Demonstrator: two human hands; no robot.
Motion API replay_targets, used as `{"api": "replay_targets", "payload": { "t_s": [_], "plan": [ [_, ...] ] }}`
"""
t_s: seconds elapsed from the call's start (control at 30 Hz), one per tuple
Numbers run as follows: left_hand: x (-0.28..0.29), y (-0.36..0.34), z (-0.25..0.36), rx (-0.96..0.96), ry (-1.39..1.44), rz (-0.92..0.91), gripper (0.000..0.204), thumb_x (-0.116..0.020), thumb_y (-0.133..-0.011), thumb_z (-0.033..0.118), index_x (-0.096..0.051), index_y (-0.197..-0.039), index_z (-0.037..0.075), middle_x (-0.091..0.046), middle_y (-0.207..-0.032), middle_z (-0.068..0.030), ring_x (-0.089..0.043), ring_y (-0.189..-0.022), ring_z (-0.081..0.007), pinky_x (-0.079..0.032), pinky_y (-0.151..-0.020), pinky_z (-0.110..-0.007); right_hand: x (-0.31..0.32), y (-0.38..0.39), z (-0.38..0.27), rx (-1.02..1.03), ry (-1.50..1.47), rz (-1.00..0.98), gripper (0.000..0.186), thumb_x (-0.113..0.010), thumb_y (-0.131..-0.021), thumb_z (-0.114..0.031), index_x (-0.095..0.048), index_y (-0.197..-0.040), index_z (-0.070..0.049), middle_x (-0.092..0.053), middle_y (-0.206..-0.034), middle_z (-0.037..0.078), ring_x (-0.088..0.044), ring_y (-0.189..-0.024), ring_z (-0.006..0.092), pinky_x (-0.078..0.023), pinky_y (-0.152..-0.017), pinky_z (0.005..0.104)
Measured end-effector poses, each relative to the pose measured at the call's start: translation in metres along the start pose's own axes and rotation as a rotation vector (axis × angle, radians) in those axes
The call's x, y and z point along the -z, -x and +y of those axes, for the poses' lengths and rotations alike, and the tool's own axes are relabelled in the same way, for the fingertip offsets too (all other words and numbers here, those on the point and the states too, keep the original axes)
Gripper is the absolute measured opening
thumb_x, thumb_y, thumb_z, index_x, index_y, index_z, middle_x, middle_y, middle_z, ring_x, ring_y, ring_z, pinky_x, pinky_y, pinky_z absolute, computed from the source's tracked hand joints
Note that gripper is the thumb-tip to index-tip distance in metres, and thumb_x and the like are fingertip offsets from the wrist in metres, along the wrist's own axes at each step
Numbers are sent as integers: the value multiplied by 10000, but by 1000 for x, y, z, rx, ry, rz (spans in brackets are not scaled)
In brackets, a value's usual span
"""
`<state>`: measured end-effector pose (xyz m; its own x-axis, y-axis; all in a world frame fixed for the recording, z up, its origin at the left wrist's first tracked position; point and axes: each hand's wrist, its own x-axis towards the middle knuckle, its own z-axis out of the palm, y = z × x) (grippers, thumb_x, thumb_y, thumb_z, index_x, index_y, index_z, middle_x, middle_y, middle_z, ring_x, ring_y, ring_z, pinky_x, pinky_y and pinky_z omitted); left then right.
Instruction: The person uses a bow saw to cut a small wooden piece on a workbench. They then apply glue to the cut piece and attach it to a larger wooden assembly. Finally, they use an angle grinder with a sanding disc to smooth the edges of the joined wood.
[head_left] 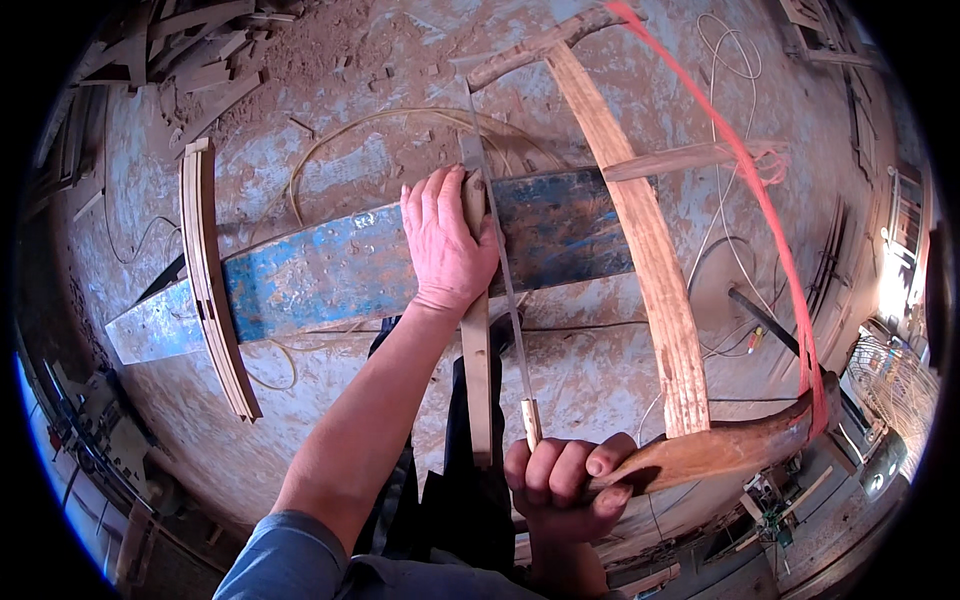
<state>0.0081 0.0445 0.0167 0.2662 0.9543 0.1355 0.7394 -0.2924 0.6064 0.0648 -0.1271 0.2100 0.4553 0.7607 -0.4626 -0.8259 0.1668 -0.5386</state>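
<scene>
My left hand (445, 240) presses down on a narrow curved wooden strip (477, 360) that lies across a worn blue plank (330, 270). My right hand (565, 485) grips the brown wooden handle end of a frame saw (715, 450). The saw's thin metal blade (500, 260) runs up beside the strip, right next to my left thumb. The saw's pale wooden crossbar (645, 230) runs along the right, and a red tension cord (770, 210) stretches along its far side.
A stack of curved wooden strips (212, 280) rests across the left part of the blue plank. Sawdust covers the dusty floor (330, 70). Thin cables (730, 60) trail over it. Wood offcuts (190, 50) pile at the upper left. Machinery stands at the right edge.
</scene>
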Motion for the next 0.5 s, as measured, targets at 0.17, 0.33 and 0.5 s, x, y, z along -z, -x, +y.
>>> {"api": "replay_targets", "payload": {
  "t_s": [0.17, 0.33, 0.5],
  "plan": [
    [-1, 1, 0, 14, 8, 14, 677, -684, -704, 104, -429, -1324, 8, -497, -1293, -206, -433, -1241, -409, -247, -1120, -568, -1, 1, -1, -22, -35, 36, 376, -285, -1033, -472, -470, -979, -149, -377, -569, 37, -351, -507, 204, -372, -605, 425],
    [-1, 1, 0, 24, 27, 23, 669, -694, -691, 89, -439, -1305, 17, -503, -1291, -194, -437, -1243, -398, -246, -1124, -565, -2, 1, -1, -15, -11, 48, 324, -315, -1035, -428, -474, -986, -150, -377, -566, 37, -361, -508, 206, -373, -603, 431],
    [-2, 1, -1, 20, 33, 33, 658, -693, -692, 89, -443, -1298, 21, -506, -1290, -186, -441, -1243, -392, -247, -1123, -567, 0, -1, -1, -29, 14, 4, 297, -328, -1034, -415, -473, -1006, -157, -385, -572, 35, -372, -511, 204, -373, -602, 429]
  ]
}}
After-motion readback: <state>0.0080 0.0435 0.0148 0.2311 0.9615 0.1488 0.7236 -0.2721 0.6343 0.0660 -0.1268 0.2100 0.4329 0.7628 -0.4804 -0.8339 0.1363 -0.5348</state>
